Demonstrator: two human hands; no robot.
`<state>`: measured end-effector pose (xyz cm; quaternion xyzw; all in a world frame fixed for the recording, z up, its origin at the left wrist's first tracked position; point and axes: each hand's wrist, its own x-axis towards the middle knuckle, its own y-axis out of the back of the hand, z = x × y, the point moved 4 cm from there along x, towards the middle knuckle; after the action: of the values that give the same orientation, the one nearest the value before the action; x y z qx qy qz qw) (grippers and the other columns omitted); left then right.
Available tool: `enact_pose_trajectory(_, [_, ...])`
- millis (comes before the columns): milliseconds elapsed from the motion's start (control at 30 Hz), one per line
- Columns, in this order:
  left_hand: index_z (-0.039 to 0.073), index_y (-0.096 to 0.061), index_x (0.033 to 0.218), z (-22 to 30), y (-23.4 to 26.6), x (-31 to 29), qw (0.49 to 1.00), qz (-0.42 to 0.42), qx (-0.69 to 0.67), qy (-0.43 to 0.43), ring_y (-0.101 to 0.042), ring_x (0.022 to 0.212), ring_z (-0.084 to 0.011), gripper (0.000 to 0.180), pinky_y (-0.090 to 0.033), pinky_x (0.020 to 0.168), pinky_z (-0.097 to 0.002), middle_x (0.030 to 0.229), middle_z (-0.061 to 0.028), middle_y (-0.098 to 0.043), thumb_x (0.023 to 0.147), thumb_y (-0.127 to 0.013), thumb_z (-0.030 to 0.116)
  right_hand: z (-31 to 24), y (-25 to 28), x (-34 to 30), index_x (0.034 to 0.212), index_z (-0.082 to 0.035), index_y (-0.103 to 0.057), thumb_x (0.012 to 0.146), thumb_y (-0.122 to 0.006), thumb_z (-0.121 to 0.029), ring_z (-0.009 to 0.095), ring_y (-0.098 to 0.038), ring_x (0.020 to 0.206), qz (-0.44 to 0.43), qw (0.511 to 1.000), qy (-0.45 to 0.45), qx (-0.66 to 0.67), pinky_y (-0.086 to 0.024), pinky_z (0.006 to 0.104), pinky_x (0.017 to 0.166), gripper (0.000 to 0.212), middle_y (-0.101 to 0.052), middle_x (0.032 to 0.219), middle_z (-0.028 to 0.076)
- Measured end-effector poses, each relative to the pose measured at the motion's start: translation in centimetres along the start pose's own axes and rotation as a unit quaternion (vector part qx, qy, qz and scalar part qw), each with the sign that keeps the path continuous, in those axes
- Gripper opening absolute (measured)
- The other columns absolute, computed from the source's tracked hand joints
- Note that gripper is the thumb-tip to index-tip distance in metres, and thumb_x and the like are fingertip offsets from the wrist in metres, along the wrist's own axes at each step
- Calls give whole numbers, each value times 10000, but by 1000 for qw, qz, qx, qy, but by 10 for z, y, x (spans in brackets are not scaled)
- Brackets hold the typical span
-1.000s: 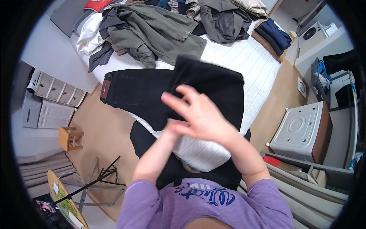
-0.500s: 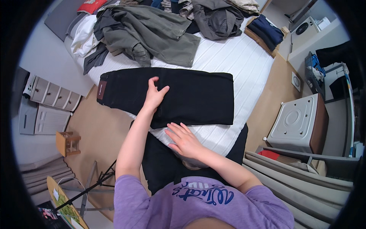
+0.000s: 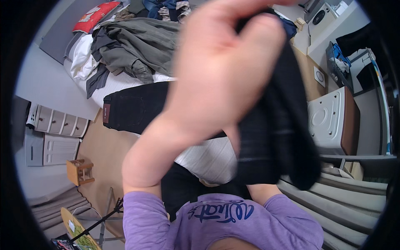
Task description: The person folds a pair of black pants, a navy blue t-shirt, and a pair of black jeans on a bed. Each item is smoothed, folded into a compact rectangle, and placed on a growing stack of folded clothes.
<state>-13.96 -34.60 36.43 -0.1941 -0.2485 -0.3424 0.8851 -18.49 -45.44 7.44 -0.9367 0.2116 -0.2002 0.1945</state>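
Black trousers (image 3: 135, 106) lie with their waist end, which bears a brown patch, on the white bed at the left. Their other end is lifted and hangs as a blurred fold on the right, close in front of me. Raised high and smeared by motion, my left hand (image 3: 221, 71) has its fingers bent round the top of the lifted black cloth. Behind that cloth my right forearm (image 3: 263, 192) reaches up. A sliver of skin, perhaps part of my right hand (image 3: 232, 136), shows beside the fold; its fingers are hidden.
A heap of dark green clothing (image 3: 139, 46) covers the bed's far side, beside a white garment (image 3: 83, 58) and a red cushion (image 3: 96, 16). A wooden stool (image 3: 80, 172) and black tripod (image 3: 98, 221) stand left. To the right is a white-topped unit (image 3: 327, 121).
Both hands have left the flat-lying trousers' surface. My left hand has risen toward me and right, now gripping the lifted leg end; my right hand has gone behind the cloth.
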Motion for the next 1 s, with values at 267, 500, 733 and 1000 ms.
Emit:
enact_pose_trajectory(267, [30, -422, 1534, -124, -139, -24, 984, -151, -35, 87, -581, 1154, -428, 597, -470, 1027, -452, 1286, -294, -512, 1008, -615, 235, 28, 85, -30, 1654, -165, -202, 1105, -354, -561, 372, -239, 1576, 232, 943, -141, 190, -223, 542, 1269, 693, -194, 1711, 204])
enact_pose_trajectory(500, [29, -598, 1400, -180, 59, -165, 945, -29, 301, 123, -631, 1176, -326, 495, -512, 1013, -406, 1287, -178, -630, 930, -701, 145, 15, 150, -33, 1440, -68, -563, 1087, -572, -226, 226, -627, 1240, 294, 934, -157, -130, -530, 290, 998, 387, -646, 1334, 132])
enact_pose_trajectory(733, [50, -613, 1306, -120, 406, -216, 616, 231, 749, 85, -591, 1205, -387, 461, -487, 1031, -473, 1252, -203, -626, 874, -716, 174, 36, 8, 51, 1268, -6, -654, 931, -719, -235, 377, -619, 1229, -170, 803, 47, -569, -490, 428, 1057, 413, -660, 1304, 192])
enact_pose_trajectory(1000, [99, -439, 1530, -154, 530, -306, 720, 478, 176, 472, -595, 1251, -304, 953, -524, 968, -559, 1430, -147, -572, 778, -890, 474, 150, -119, 113, 1325, -45, -652, 826, -826, -452, 382, -651, 1186, -346, 710, -50, -611, -515, 462, 1013, 667, -688, 1267, 198])
